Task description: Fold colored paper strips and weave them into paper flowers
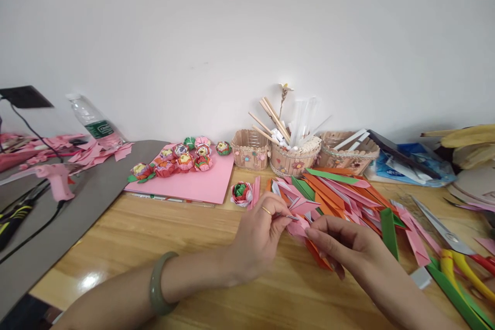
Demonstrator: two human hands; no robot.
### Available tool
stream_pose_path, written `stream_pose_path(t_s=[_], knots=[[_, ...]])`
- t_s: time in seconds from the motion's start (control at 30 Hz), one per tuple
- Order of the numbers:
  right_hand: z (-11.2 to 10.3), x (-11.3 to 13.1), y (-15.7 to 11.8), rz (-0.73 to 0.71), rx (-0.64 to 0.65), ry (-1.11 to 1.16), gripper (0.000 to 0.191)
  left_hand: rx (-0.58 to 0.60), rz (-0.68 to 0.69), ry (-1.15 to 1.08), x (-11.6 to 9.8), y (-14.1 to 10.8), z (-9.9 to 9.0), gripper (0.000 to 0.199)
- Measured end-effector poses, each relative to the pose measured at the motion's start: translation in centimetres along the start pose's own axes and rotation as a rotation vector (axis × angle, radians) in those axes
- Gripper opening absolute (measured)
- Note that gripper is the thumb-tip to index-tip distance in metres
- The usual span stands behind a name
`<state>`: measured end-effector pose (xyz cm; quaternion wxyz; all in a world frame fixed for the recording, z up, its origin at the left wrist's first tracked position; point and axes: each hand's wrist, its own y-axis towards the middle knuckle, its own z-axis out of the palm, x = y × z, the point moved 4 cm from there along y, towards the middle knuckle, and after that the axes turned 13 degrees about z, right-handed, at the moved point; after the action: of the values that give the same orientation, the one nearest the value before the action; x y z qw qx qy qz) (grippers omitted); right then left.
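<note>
Both hands meet over the wooden table, working on folded pink paper [298, 226]. My left hand [260, 234], with a ring and a green bangle on its arm, is closed in a pinch on the paper's left side, where a thin metallic-looking edge shows between the fingertips. Thumb and forefinger of my right hand [340, 245] pinch the paper's right edge. Just behind them spreads a heap of folded orange, pink and green paper strips [336, 196]. Left of the heap sits one finished-looking paper flower [242, 193] in green, red and white.
Several paper flowers [185, 161] lie on a pink sheet [211, 185]. Decorated baskets [251, 149] holding sticks and tubes line the wall. At right are yellow-handled scissors [448, 268] and a blue packet [410, 165]. A pink glue gun [56, 180] and a bottle [93, 121] stand left.
</note>
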<state>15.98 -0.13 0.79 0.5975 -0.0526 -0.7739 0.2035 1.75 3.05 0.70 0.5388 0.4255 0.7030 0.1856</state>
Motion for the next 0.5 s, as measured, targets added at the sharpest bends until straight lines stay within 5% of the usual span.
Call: stream_pose_path(t_s=[0.5], knots=[[0.49, 0.42, -0.36, -0.138, -0.162, -0.141, 0.028, -0.088, -0.123, -0.135, 0.31, -0.34, -0.01, 0.014]])
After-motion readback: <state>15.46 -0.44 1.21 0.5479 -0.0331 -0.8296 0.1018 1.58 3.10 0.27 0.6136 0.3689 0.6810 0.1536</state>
